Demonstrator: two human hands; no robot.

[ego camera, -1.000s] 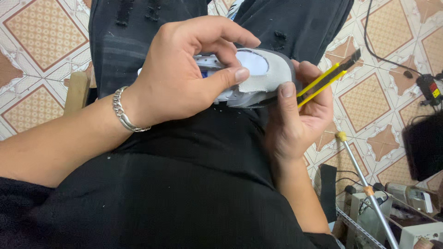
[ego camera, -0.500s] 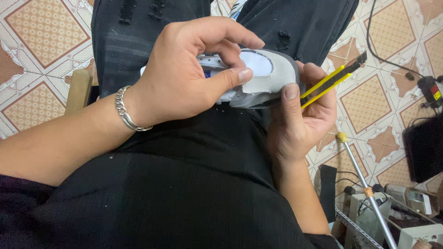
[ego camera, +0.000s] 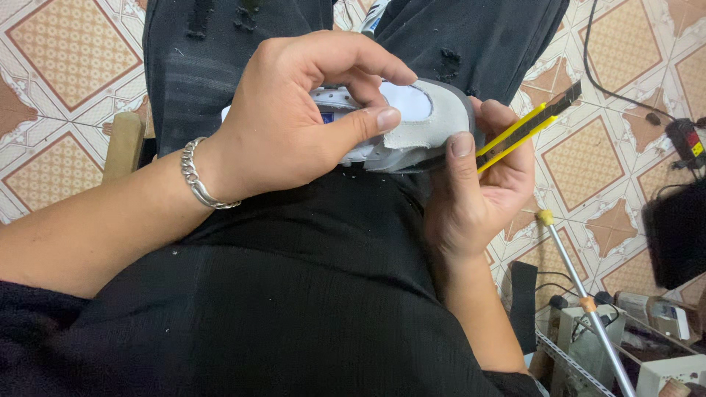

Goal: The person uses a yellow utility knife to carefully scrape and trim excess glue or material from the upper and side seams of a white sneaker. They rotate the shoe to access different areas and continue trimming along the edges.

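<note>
White and grey shoe sits over the lap, sole edge turned up, no containers near it. I see the left hand wrapped over its upper, fingers closed on it. Right hand supports the heel, thumb on the rim, while gripping a yellow utility knife. Patterned tile floor; cables and tools at right.

Left wrist bears a silver chain-link bracelet. Dark ribbed black top covers the torso. Dark distressed jeans, frayed tears visible. Forearms bare, short trimmed fingernails
</note>
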